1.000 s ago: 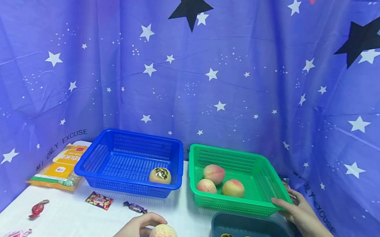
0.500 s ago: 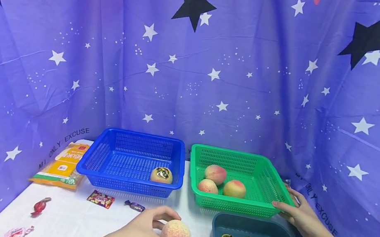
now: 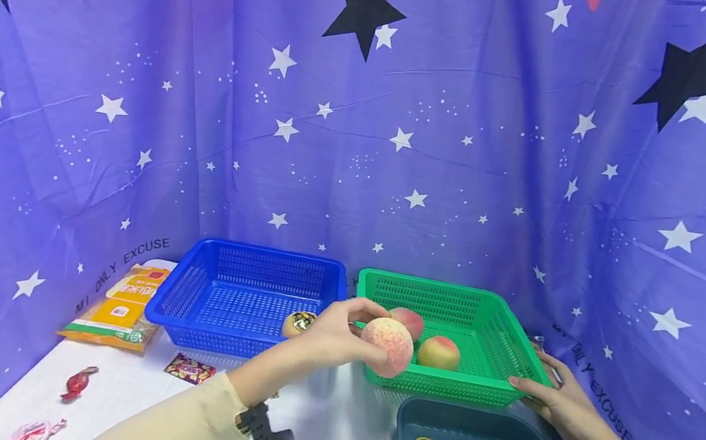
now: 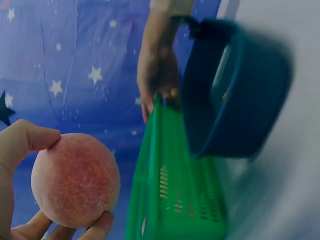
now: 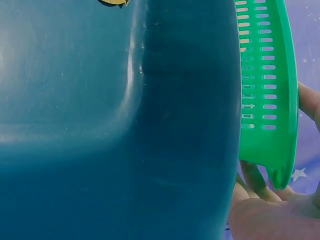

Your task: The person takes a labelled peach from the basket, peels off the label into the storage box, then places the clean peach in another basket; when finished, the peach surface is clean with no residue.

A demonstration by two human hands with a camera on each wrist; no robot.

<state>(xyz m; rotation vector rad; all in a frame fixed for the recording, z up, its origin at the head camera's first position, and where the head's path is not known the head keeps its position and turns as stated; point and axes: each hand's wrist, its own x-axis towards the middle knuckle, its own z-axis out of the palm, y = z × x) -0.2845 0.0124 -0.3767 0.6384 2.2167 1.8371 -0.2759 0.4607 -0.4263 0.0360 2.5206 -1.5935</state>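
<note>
Head view: left hand (image 3: 333, 337) grips 1 peach (image 3: 386, 345) above the near-left rim of the green basket (image 3: 515, 356), which holds 2 peaches; right hand (image 3: 563, 407) grasps its right rim.
Left wrist view: fingers (image 4: 30, 140) wrap the peach; best lowered gently into free space.
Right wrist view: right-hand fingers curl under the green rim beside the teal tray (image 5: 115, 130).

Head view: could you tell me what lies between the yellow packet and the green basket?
The blue basket stands between the yellow packet and the green basket, with a stickered fruit inside, in the head view.
</note>
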